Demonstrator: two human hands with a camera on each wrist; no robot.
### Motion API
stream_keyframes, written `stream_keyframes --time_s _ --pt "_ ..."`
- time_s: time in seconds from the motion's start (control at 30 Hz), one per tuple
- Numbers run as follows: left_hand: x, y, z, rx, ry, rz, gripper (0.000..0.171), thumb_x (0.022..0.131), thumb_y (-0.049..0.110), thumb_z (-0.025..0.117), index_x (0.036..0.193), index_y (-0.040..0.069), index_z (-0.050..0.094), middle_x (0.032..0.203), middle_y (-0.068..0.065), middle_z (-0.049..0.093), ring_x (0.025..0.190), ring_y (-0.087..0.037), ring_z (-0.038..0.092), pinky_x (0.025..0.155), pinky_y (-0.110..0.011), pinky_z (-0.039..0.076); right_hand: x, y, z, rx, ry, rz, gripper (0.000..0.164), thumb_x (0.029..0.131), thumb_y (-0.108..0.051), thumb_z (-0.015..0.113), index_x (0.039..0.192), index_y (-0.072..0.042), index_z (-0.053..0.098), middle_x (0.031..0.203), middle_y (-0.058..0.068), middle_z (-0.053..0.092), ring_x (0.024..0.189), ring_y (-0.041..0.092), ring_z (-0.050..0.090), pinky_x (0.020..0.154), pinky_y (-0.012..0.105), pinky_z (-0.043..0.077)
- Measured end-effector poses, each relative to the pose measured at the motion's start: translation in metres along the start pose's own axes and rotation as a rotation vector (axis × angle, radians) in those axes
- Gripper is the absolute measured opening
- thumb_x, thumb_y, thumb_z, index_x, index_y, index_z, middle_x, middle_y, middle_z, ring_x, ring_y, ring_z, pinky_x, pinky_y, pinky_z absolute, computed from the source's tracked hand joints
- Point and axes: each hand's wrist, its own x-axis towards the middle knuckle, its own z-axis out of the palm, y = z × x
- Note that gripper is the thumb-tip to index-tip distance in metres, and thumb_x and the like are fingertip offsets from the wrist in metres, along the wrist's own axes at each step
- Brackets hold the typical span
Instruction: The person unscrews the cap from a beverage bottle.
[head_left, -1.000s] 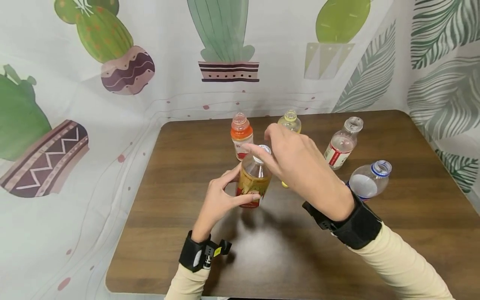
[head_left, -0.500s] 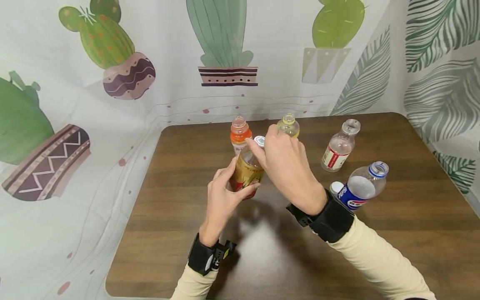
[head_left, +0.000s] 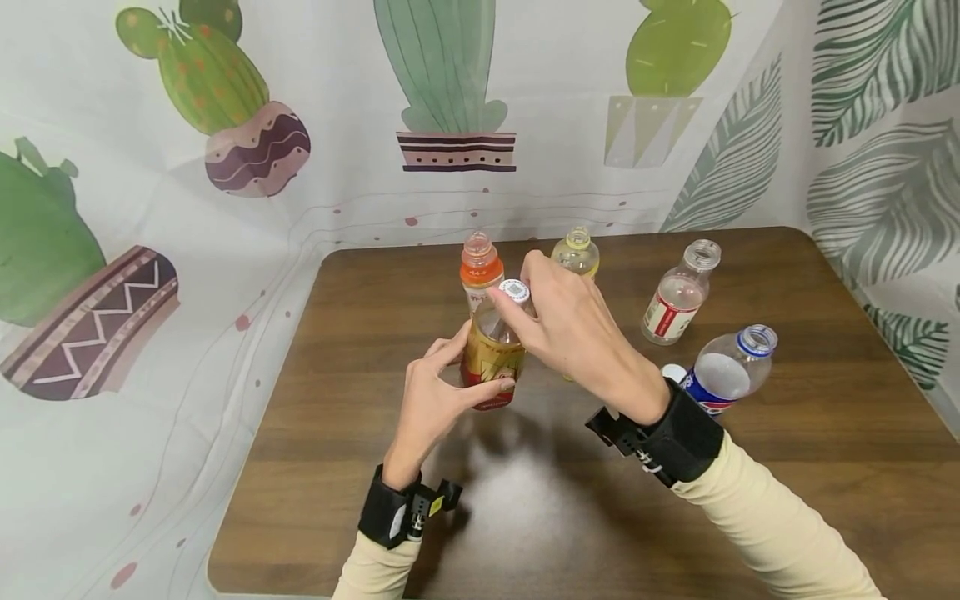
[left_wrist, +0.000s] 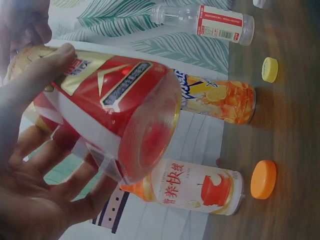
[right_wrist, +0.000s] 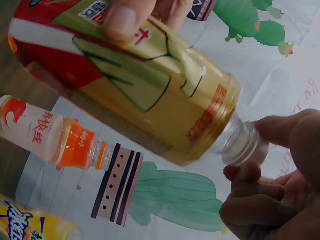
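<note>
My left hand (head_left: 431,400) grips the lower part of a plastic drink bottle (head_left: 495,358) with a gold and red label, thumb in front and fingers spread behind. The bottle is held above the table; its base faces the left wrist view. A white cap (head_left: 514,290) sits on its neck. My right hand (head_left: 581,321) pinches that cap between thumb and curled index finger, the other fingers folded under, as the right wrist view shows. Just behind stands an uncapped bottle with an orange neck (head_left: 482,268), and beside it an uncapped yellow-rimmed bottle (head_left: 579,250), partly hidden by my right hand.
An uncapped clear bottle with a red and white label (head_left: 675,300) and an uncapped Pepsi bottle (head_left: 723,375) stand on the right. Loose caps lie on the wooden table (head_left: 330,467): one white (head_left: 672,372), one orange (left_wrist: 263,180), one yellow (left_wrist: 270,70). A printed cloth (head_left: 330,100) hangs behind.
The held bottle has shifted slightly left, tilting midway and then straightening somewhat. My right hand has turned at the cap and moved a little left, uncovering the white cap beside the Pepsi bottle.
</note>
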Motion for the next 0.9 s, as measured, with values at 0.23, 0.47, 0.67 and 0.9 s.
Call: stream_keyframes --time_s 0.23,0.47,0.67,0.9 --pt "0.0 -0.008 -0.01 -0.118 -0.182 -0.051 0.078 0.07 0.038 0.09 0.138 0.043 0.053 0.113 0.008 0.071 0.095 -0.01 0.066 0.084 -0.036 0.053 -0.004 0.006 0.001 0.048 0.002 -0.127 0.03 0.096 -0.03 0.065 0.086 -0.006 0.05 0.069 -0.001 0.044 0.058 0.013 0.042 0.05 0.026 0.032" --pt "0.003 -0.016 -0.017 -0.255 -0.405 -0.024 0.064 0.075 0.025 0.088 0.133 0.031 0.062 0.119 0.006 0.07 0.104 -0.015 0.067 0.091 -0.035 0.055 -0.012 0.011 -0.002 0.096 -0.06 -0.18 0.027 0.094 -0.03 0.067 0.088 -0.009 0.052 0.071 -0.002 0.047 0.059 0.008 0.042 0.051 0.024 0.035" --pt "0.002 -0.023 -0.017 -0.375 -0.557 0.015 0.056 0.077 0.019 0.087 0.128 0.02 0.066 0.122 0.002 0.07 0.11 -0.017 0.064 0.101 -0.037 0.05 -0.018 0.014 -0.005 0.159 -0.126 -0.243 0.027 0.092 -0.027 0.071 0.088 -0.01 0.051 0.072 -0.004 0.047 0.061 0.006 0.042 0.052 0.022 0.037" --pt "-0.005 -0.03 -0.009 -0.54 -0.699 0.03 0.047 0.077 0.021 0.086 0.117 0.003 0.069 0.11 -0.013 0.072 0.102 -0.019 0.065 0.102 -0.034 0.05 -0.025 0.011 -0.011 0.21 -0.178 -0.297 0.026 0.093 -0.029 0.07 0.09 -0.012 0.051 0.073 -0.007 0.049 0.063 0.003 0.045 0.053 0.019 0.041"
